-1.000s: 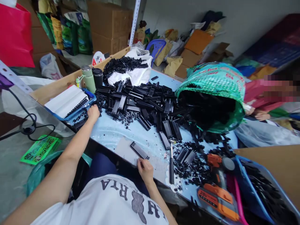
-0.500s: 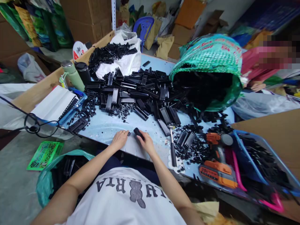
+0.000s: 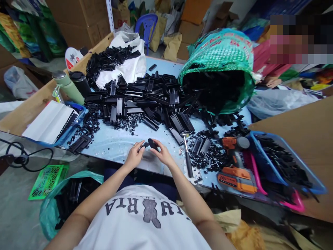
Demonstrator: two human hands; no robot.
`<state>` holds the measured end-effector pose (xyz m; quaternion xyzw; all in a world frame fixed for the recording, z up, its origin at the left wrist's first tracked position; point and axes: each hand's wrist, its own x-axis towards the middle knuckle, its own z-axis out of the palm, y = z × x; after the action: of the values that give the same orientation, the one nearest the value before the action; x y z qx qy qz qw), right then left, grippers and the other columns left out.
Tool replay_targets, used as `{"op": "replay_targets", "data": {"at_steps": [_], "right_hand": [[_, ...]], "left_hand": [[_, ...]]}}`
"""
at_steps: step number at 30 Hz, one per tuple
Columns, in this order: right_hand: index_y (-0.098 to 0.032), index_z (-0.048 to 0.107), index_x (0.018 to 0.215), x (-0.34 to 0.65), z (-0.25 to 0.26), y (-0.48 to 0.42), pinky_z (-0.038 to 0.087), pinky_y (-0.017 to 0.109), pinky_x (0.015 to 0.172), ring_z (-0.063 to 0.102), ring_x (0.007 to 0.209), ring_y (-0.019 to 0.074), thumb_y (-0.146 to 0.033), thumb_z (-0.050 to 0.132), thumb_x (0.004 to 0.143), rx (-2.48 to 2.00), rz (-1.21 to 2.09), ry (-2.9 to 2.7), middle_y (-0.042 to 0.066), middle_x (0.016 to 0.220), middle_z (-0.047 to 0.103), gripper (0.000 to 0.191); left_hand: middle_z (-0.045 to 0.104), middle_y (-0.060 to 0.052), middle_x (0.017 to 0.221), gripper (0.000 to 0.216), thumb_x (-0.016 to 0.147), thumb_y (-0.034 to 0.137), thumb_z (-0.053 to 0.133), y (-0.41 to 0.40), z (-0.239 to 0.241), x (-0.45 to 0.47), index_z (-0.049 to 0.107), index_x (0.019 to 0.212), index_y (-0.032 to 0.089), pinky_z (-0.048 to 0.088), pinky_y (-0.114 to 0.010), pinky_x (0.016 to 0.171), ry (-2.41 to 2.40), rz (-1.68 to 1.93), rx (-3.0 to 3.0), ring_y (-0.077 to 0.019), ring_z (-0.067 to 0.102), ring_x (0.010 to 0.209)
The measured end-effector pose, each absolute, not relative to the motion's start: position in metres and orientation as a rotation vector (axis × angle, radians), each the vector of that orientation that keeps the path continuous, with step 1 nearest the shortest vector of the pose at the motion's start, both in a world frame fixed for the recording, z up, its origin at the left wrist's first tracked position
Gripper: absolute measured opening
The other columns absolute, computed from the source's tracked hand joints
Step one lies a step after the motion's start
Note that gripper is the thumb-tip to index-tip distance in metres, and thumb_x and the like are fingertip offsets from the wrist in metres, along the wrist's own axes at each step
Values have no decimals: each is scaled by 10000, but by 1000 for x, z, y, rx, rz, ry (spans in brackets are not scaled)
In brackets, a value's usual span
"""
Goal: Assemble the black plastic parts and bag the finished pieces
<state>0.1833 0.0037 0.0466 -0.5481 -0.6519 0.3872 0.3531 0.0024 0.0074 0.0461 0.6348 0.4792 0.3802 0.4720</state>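
Fingers of the left hand (image 3: pixel 134 157) clamped a small black part (image 3: pixel 146 144), the right hand's (image 3: pixel 163 154) a dark piece (image 3: pixel 151 142) at its three o'clock, near the surface's (image 3: pixel 110 147) six-o'clock edge. Pairing appeared in hand; steady alignment seemed called for.

The light-blue table (image 3: pixel 109 141) carried a heap of black slotted pieces (image 3: pixel 140 101), which reached the mouth of a green woven sack (image 3: pixel 220 57) lying on its side. A white sack (image 3: pixel 137 65) lay behind, a blue tray (image 3: pixel 82 114) at left, a hammer (image 3: pixel 188 162) and orange drill (image 3: pixel 229 172) front right.
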Motion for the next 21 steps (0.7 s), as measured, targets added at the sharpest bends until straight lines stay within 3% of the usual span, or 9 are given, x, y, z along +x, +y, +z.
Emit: {"op": "replay_targets", "data": {"at_steps": [3,6,9,11,13,15,18,21], "right_hand": [[-213,617,1065,205,46,-1,271,488,1019,513,1075,227,-137,556,762,-1409,747,-2223,64,1088,629,318],[-233,660,940,217,42,-9,277,441,1024,479,1135,207,-11,443,758,-1458,639,-2442,35,1150,610,360],[-205,594,1130,213,37,-7,396,363,911,493,1094,226,-167,479,830,-1871,427,-2172,88,1181,571,324],[-159,459,1303,204,34,1,421,378,861,500,1064,269,-349,547,819,-2115,352,-1940,140,1150,560,527],[-152,419,1342,195,33,11,420,396,866,508,1051,280,-419,550,811,-2148,467,-1816,151,1124,562,609],[-183,467,1310,186,34,17,441,378,854,553,977,235,-421,481,853,-1966,769,-1667,122,1103,581,515],[-212,475,1304,173,41,15,514,338,703,602,744,161,-503,399,872,-1535,1293,-1278,64,988,616,526],[-218,475,1310,168,52,8,517,285,549,576,590,119,-555,467,825,-1297,1491,-1054,15,812,599,591]], "left_hand": [[547,-77,996,381,896,328,412,11,44,-6,534,1218,166,480,-253,598,1216,951,1563,-48,505,493],[545,-84,1020,378,882,347,433,11,41,-10,549,1188,157,461,-241,554,1246,956,1479,-38,488,471],[545,-79,1012,396,870,393,452,10,38,-5,557,1165,151,435,-221,505,1257,964,1392,-32,475,461],[554,-76,986,407,870,405,456,9,38,2,557,1166,145,427,-216,498,1254,958,1370,-33,474,461],[558,-72,961,412,874,396,457,8,39,9,551,1180,137,427,-214,502,1237,944,1374,-33,475,460],[554,-67,956,416,875,391,461,8,42,13,546,1196,140,419,-207,483,1208,928,1379,-28,465,450],[551,-54,954,421,876,391,465,8,49,17,536,1225,166,390,-192,432,1168,927,1381,-22,440,438],[567,-50,926,411,878,345,475,9,60,18,524,1251,180,438,-195,517,1175,972,1498,-66,518,564]]}}
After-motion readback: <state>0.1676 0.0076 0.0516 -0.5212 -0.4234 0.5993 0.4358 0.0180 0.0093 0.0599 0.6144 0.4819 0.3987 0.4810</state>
